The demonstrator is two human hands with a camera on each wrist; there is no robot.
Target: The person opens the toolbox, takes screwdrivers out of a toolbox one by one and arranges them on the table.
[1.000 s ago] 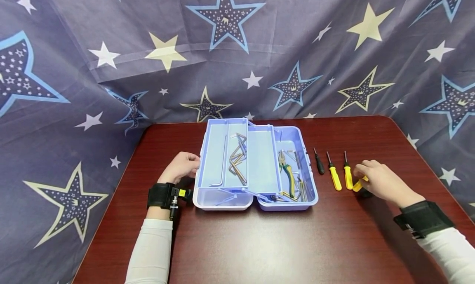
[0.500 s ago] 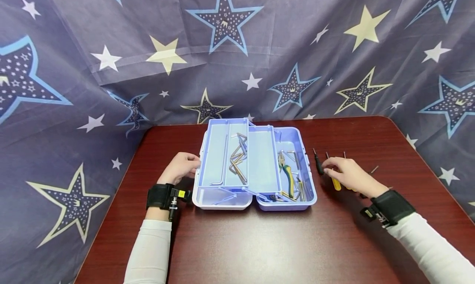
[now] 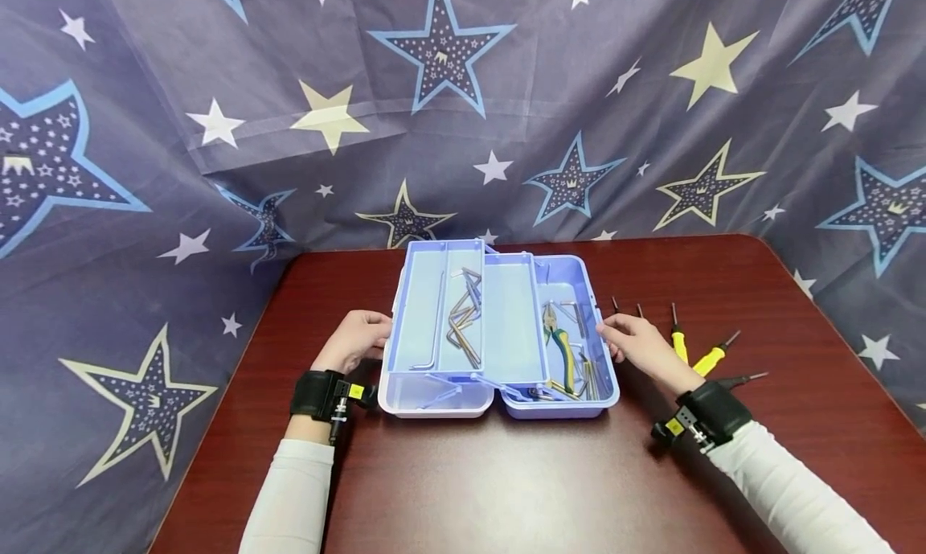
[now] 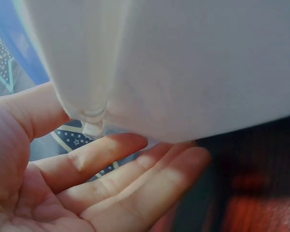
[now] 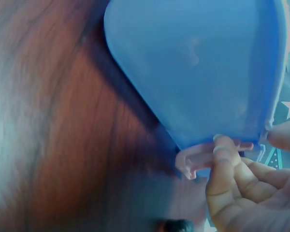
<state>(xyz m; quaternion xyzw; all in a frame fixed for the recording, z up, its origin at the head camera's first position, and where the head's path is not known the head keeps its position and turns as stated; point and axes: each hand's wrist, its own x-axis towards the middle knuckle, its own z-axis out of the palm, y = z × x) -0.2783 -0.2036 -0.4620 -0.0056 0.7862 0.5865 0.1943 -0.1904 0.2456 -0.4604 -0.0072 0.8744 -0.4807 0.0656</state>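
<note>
A blue toolbox [image 3: 560, 411] lies opened out mid-table, its stepped trays [image 3: 510, 321] spread and its whitish lid [image 3: 434, 409] folded to the left. My left hand [image 3: 358, 337] holds the lid's outer edge; in the left wrist view the thumb is on one side of the white wall [image 4: 198, 63], with the fingers underneath. At the opposite side my right hand [image 3: 640, 345] grips the box's right rim. The right wrist view shows its bent fingers on a pinkish latch [image 5: 198, 157] and the thumb at the rim. Pliers [image 3: 563, 349] and several hex keys [image 3: 463, 321] lie inside.
Right of the box lie screwdrivers: yellow-handled ones [image 3: 709, 363] and a dark one [image 3: 741, 380]. Two more shafts [image 3: 640, 309] show behind my right hand, handles hidden. A star-patterned cloth [image 3: 492, 136] hangs at the table's back edge.
My right hand has moved left, from the rightmost screwdrivers across the others to the toolbox's right rim, which it now grips. My left hand has stayed at the lid's edge.
</note>
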